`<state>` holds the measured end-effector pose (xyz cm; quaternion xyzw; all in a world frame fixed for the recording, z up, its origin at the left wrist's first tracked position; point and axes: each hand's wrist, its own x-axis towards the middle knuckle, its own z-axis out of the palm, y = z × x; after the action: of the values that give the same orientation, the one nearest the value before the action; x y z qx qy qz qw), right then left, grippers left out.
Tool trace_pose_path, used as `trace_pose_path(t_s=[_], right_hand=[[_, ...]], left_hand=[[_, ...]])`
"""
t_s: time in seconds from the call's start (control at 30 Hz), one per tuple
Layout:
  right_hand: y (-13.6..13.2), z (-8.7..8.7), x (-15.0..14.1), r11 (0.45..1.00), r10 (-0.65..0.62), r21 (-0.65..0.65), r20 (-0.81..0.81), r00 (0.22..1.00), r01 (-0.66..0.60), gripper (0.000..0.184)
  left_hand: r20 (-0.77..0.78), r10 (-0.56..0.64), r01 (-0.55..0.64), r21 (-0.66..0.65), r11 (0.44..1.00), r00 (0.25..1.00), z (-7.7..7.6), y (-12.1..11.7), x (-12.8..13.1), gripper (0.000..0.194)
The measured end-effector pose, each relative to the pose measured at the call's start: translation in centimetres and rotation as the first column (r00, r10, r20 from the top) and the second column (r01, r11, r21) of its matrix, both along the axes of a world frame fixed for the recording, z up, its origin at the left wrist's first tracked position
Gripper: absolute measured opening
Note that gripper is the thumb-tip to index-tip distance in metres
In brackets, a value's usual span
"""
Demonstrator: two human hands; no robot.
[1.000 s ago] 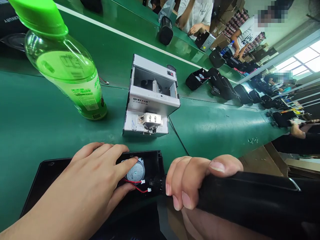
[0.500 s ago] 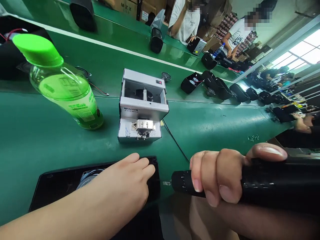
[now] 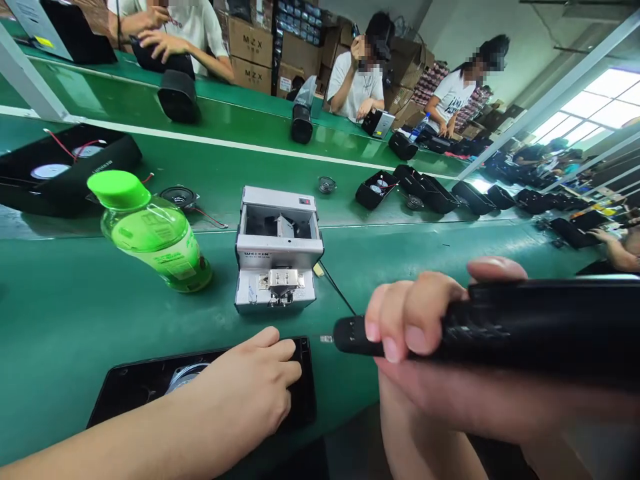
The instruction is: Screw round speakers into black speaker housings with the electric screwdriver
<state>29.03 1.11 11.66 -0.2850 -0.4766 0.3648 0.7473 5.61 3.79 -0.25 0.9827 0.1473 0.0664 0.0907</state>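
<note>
Seemingly bracing the speaker and black panel, respectively wristward of and beneath the half-curled grip of the left hand; impossible to tell any pinched item. Wrapping the power screwdriver firmly in the right hand, bit panelward, likely for ready aim.

A green table spread before me

The green table bore a silver machine at its middle, and a green-capped bottle stood upright to the machine's left. Nearest me lay a shallow black shell, partly hidden by my arm. Behind the bottle I had a round speaker lying with a red wire trailing from it, and an open black housing farther left. A smaller speaker lay beyond the machine, and a row of black cases ran off to the right.
</note>
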Motion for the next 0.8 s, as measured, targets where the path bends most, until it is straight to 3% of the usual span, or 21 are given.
trace_pose_path(t_s=[0.1,0.2,0.27,0.33,0.4,0.47,0.53,0.57,0.63,0.7,0.73,0.8], right_hand=[[3.0,0.3,-1.7,0.995,0.082,0.057,-0.011,0.997,-0.081,0.071],[5.4,-0.4,-3.2,0.976,0.195,0.100,0.020,0.981,-0.196,0.072],[6.4,-1.1,-4.0,0.966,0.236,0.105,0.029,0.971,-0.237,0.075],[7.1,-1.7,-4.5,0.963,0.260,0.069,0.034,0.965,-0.262,0.078],[7.6,-2.1,-5.0,0.971,0.238,0.027,0.037,0.970,-0.239,0.083],[7.9,-2.4,-5.4,0.982,0.187,0.015,0.036,0.982,-0.188,0.089],[7.9,-2.6,-5.6,0.988,0.150,0.023,0.033,0.988,-0.151,0.094],[7.6,-2.5,-5.4,0.989,0.143,0.016,0.028,0.989,-0.144,0.094],[6.3,-2.1,-4.7,0.989,0.145,-0.011,0.015,0.989,-0.145,0.087],[4.2,-1.3,-3.4,0.991,0.127,-0.032,0.005,0.992,-0.127,0.075],[3.0,-0.8,-2.6,0.994,0.107,-0.026,0.009,0.994,-0.106,0.070],[0.6,0.1,-1.0,0.998,0.058,-0.038,0.050,0.997,-0.056,0.059]], left_hand=[[0.085,-0.043,0.045,-0.019,0.999,0.995,0.8,0.4,-0.1,0.037],[0.250,0.087,-0.033,-0.214,0.976,0.964,2.5,0.0,-0.8,0.020],[0.397,0.225,-0.060,-0.387,0.920,0.890,4.2,-0.2,-1.7,0.026],[0.547,0.339,-0.080,-0.442,0.894,0.766,6.2,0.2,-2.5,0.028],[0.639,0.417,-0.200,-0.386,0.901,0.646,8.3,1.6,-2.9,0.022],[0.641,0.493,-0.439,-0.258,0.860,0.588,10.1,3.9,-2.6,0.020],[0.543,0.600,-0.677,-0.076,0.732,0.588,11.5,6.6,-1.5,0.027],[0.473,0.651,-0.741,0.007,0.672,0.594,12.0,7.8,-0.8,0.031],[0.386,0.688,-0.767,0.090,0.635,0.615,12.4,9.4,0.4,0.046],[0.362,0.683,-0.756,0.105,0.646,0.634,12.1,9.5,0.5,0.055],[0.362,0.672,-0.746,0.114,0.657,0.646,11.7,8.9,0.1,0.050],[0.360,0.601,-0.673,0.115,0.731,0.714,10.2,6.6,-1.7,0.037]])
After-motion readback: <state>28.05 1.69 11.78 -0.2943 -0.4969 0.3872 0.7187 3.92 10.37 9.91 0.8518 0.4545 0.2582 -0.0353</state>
